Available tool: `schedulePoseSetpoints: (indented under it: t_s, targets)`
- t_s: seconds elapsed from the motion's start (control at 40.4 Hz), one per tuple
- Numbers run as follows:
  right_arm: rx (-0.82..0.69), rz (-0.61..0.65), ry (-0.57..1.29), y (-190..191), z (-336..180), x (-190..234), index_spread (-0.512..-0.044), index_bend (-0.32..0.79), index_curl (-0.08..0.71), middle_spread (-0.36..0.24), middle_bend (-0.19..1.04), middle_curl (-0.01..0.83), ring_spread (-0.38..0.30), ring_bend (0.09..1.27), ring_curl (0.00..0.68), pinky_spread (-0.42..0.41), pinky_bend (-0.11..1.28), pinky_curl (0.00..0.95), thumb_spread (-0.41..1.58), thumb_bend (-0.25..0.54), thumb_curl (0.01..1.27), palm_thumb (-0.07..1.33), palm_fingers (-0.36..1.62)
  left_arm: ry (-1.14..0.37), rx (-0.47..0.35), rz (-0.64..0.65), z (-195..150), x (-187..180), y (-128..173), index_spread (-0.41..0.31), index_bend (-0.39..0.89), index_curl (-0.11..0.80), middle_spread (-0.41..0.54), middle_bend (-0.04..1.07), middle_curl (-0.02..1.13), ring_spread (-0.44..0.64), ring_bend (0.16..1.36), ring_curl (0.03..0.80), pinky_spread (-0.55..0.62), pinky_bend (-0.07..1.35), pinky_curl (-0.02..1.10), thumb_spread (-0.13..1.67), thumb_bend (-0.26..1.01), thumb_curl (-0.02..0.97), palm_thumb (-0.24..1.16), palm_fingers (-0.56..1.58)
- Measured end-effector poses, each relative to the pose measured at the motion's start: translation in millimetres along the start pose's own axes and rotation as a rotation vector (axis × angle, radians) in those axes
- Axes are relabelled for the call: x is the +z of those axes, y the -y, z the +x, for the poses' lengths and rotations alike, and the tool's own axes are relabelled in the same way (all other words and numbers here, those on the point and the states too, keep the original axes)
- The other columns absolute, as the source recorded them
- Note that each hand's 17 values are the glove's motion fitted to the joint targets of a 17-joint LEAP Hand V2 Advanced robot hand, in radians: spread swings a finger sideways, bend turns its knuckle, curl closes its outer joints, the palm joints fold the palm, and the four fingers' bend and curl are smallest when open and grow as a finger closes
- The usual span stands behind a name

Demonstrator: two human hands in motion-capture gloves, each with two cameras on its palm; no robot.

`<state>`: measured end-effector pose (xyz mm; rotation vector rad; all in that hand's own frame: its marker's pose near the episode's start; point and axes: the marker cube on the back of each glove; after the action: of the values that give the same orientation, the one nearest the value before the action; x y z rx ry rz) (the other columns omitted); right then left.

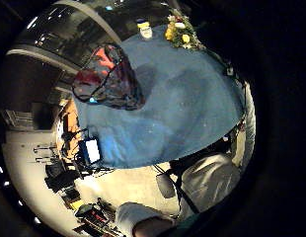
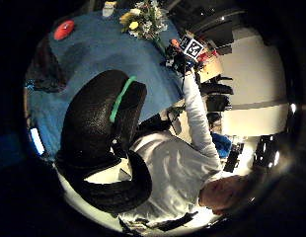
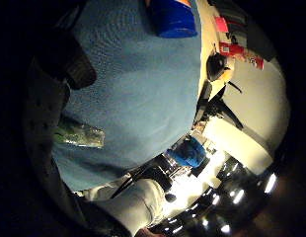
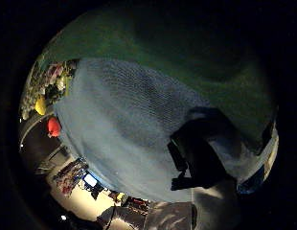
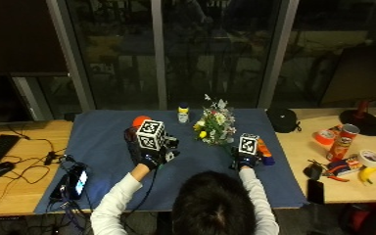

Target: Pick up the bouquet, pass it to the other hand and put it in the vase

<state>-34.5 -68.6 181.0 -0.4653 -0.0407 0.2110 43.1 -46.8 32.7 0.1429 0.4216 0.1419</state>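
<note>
Dim overhead room light, dark reflective windows, palm views murky, edges warped

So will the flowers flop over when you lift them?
Probably a little. The bouquet is wide and bushy at its flower end, so it may sag that way. The right hand is down at the stem end. It looks light, and its small blooms could crush easily.

The bouquet [image 4: 45, 91] lies on the cloth [image 4: 124, 129] near a red thing [image 4: 53, 126].
</note>
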Motion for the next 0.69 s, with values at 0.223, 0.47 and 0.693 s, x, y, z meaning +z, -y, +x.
schedulePoseSetpoints:
  t_s: [0.223, 0.47, 0.693]
  targets:
    - [-0.033, 0.022, 0.067, -4, -12, 4, -0.218, 0.09, 0.152, -0.137, 0.38, 0.454, -0.196, 0.6, 0.384, -0.241, 0.69, 0.367, 0.97, -0.003, 0.36, 0.73, 1.11, 0.006, -0.008, -0.003, -1, 4, -1, -0.009, 0.15, 0.315, 0.114, 0.18, 0.33, 0.19, 0.51, 0.3, 0.18, 0.32, 0.36, 1.19, -0.01, 0.262, 0.23, 0.4]
    - [0.013, 0.147, 0.219, 7, -5, 2, -0.247, 0.23, 0.26, -0.196, 0.47, 0.51, -0.238, 0.69, 0.447, -0.317, 0.58, 0.362, 0.98, 0.062, 0.39, 0.94, 1.36, 0.011, -0.013, -0.008, -4, 1, -5, -0.01, 0.15, 0.317, 0.113, 0.18, 0.33, 0.19, 0.51, 0.3, 0.18, 0.32, 0.36, 1.2, -0.02, 0.264, 0.24, 0.4]
    - [0.033, 0.428, 0.668, 17, 9, -10, -0.237, 0.28, 0.343, -0.19, 0.64, 0.573, -0.22, 0.85, 0.508, -0.289, 0.63, 0.403, 1.01, 0.016, 0.38, 0.95, 1.52, -0.035, -0.023, -0.043, -8, 9, -1, -0.018, 0.16, 0.321, 0.113, 0.17, 0.33, 0.19, 0.5, 0.3, 0.18, 0.32, 0.37, 1.2, -0.01, 0.267, 0.25, 0.41]
